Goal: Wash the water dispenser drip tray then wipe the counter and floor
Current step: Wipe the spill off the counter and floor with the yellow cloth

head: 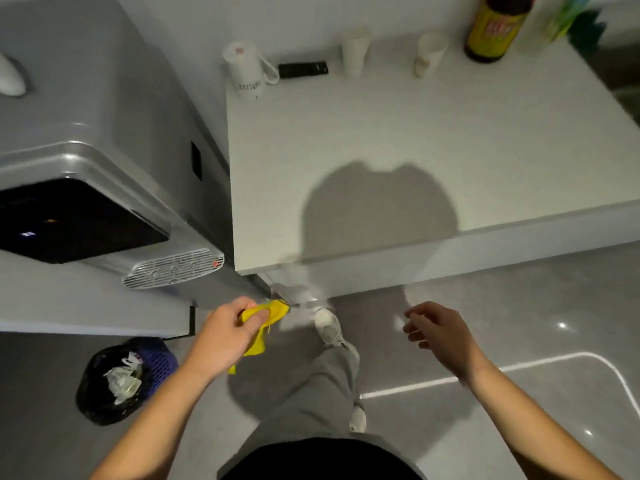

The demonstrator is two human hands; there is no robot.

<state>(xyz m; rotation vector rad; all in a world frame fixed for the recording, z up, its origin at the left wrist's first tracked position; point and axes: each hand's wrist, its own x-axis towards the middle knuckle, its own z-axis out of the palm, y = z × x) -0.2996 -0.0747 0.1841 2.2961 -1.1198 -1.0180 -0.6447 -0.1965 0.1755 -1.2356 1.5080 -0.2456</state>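
Note:
A grey water dispenser (104, 140) fills the left of the head view, with its slotted drip tray (173, 270) sticking out at the front. My left hand (225, 336) is closed around a crumpled yellow cloth (266, 315), held over the floor just below the tray. My right hand (436, 329) hangs empty with its fingers loosely curled, over the glossy grey floor (519, 306) in front of the white counter (415, 126). My shadow falls on the counter's front part.
At the counter's back stand a white mug (244, 69), a black remote (303, 69), two paper cups (355, 50), (429, 53) and a dark bottle (495, 26). A bin with a black bag (121, 379) sits on the floor at the left. My legs and shoes (329, 327) are below.

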